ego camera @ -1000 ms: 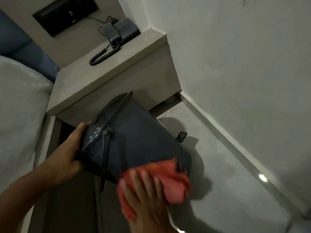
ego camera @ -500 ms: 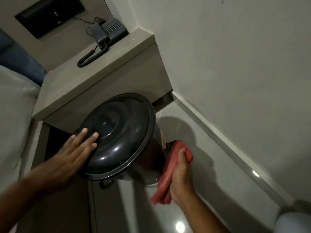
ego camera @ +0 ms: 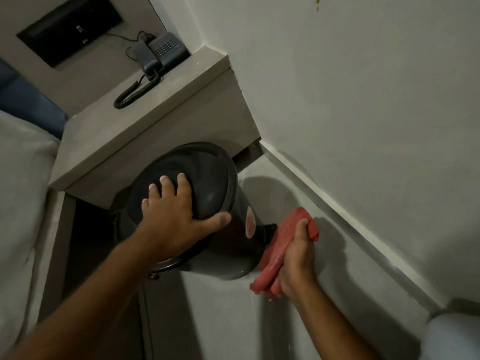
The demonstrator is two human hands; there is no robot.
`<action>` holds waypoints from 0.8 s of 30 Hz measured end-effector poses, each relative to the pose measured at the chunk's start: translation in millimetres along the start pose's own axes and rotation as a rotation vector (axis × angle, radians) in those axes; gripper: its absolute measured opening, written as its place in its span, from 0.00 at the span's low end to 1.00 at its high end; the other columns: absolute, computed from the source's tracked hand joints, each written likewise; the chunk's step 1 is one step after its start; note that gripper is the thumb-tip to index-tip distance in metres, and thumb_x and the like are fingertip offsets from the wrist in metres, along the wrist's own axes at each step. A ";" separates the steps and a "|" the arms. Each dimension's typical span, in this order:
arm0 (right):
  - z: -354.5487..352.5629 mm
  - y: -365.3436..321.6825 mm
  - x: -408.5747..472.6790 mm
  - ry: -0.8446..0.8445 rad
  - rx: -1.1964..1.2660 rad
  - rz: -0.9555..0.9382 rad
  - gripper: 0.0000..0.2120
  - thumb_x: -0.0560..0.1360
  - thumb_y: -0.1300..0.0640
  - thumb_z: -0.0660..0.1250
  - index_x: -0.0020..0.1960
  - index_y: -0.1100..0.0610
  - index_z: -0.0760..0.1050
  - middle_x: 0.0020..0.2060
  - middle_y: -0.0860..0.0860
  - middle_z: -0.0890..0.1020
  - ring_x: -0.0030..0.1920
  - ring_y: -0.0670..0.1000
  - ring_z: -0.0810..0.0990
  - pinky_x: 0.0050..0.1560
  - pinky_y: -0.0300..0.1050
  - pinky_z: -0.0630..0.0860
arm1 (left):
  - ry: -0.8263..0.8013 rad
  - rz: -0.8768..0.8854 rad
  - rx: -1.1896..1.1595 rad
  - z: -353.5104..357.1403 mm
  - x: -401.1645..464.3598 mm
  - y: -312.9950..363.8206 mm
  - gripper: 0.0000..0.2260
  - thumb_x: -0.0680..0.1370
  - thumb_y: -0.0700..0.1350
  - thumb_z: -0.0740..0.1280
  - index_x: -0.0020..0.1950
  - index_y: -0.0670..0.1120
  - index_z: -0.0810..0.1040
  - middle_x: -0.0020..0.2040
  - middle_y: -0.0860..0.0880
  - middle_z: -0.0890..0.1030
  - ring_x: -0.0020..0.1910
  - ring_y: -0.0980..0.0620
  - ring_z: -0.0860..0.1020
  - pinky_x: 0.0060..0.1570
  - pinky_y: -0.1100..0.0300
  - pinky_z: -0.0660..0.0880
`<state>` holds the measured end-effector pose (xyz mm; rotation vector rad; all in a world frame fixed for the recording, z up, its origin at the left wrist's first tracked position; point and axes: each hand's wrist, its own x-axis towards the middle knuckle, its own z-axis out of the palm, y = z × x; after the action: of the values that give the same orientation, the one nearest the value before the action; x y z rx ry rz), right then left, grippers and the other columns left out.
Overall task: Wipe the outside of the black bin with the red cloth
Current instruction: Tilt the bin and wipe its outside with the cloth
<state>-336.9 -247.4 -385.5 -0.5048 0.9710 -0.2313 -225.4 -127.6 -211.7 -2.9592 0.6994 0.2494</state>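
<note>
The black bin (ego camera: pixel 233 245) stands on the floor in front of the bedside shelf, its round lid (ego camera: pixel 207 178) facing me. My left hand (ego camera: pixel 174 216) lies flat on the lid, fingers spread and thumb hooked over the rim. My right hand (ego camera: pixel 296 258) grips the folded red cloth (ego camera: pixel 280 242) and presses it against the bin's right side, by the black pedal (ego camera: pixel 267 229). The bin's far side and base are hidden.
A grey bedside shelf (ego camera: pixel 145 141) juts out just behind the bin, with a corded phone (ego camera: pixel 158 55) on top. The wall and skirting (ego camera: pixel 337 203) run close on the right. A bed (ego camera: pixel 20 198) fills the left. Bare floor (ego camera: pixel 233 320) lies in front.
The bin went from lying tilted to upright with the lid toward me. My left hand slid onto the lid's centre. My right hand carried the cloth from the bin's body to its right side.
</note>
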 end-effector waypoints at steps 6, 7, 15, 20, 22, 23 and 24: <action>-3.8 -12.4 0.9 -0.018 0.075 0.005 0.36 0.79 0.32 0.51 0.77 0.55 0.64 0.72 0.61 0.72 0.69 0.64 0.72 0.62 0.57 0.70 | -0.288 0.356 0.262 -33.9 -3.8 -52.3 0.68 0.55 0.69 0.75 0.72 0.54 0.24 0.76 0.53 0.29 0.77 0.50 0.36 0.75 0.52 0.45; -3.1 -12.3 0.3 -0.027 0.072 0.003 0.36 0.79 0.31 0.52 0.77 0.55 0.65 0.72 0.60 0.72 0.69 0.63 0.73 0.60 0.56 0.70 | -0.304 0.316 0.168 -34.8 -5.9 -50.4 0.69 0.54 0.69 0.75 0.72 0.56 0.23 0.75 0.55 0.30 0.77 0.50 0.36 0.75 0.51 0.46; -9.6 -7.3 -5.4 -0.098 -0.013 -0.033 0.39 0.77 0.29 0.52 0.78 0.53 0.62 0.72 0.61 0.72 0.68 0.63 0.73 0.63 0.57 0.71 | 0.047 0.209 0.177 -7.7 -16.4 -6.0 0.60 0.58 0.70 0.70 0.76 0.63 0.31 0.80 0.38 0.51 0.78 0.36 0.53 0.72 0.40 0.58; -4.4 -15.0 -10.7 -0.169 -0.160 -0.152 0.40 0.75 0.29 0.54 0.78 0.52 0.61 0.73 0.57 0.72 0.68 0.56 0.73 0.68 0.55 0.70 | 0.179 0.197 -0.122 -32.5 -13.4 -58.0 0.52 0.57 0.68 0.68 0.78 0.62 0.52 0.64 0.48 0.77 0.53 0.50 0.77 0.50 0.57 0.75; 15.0 -7.4 -17.7 -0.196 -0.307 -0.202 0.44 0.71 0.24 0.53 0.77 0.51 0.64 0.71 0.56 0.73 0.66 0.54 0.73 0.68 0.54 0.68 | 0.188 0.187 -0.290 -32.7 -13.0 -74.0 0.46 0.57 0.67 0.69 0.74 0.69 0.57 0.57 0.54 0.74 0.46 0.62 0.74 0.43 0.67 0.70; 26.8 -1.6 -16.7 -0.225 -0.408 -0.226 0.47 0.69 0.20 0.52 0.76 0.50 0.65 0.71 0.56 0.74 0.68 0.56 0.73 0.71 0.58 0.67 | 0.199 0.176 -0.359 -32.8 -10.9 -79.9 0.43 0.57 0.66 0.70 0.71 0.72 0.58 0.56 0.57 0.73 0.46 0.64 0.73 0.42 0.68 0.69; 39.9 0.5 -12.4 -0.248 -0.496 -0.257 0.47 0.69 0.20 0.51 0.76 0.51 0.66 0.71 0.56 0.74 0.69 0.58 0.72 0.72 0.61 0.66 | 0.206 0.171 -0.402 -33.3 -7.5 -83.7 0.41 0.56 0.65 0.71 0.68 0.74 0.60 0.55 0.61 0.73 0.47 0.66 0.74 0.41 0.68 0.69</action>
<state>-310.5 -229.8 -358.3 -1.0908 0.7149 -0.1515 -189.6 -53.9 -173.4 -3.3415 1.0427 0.1070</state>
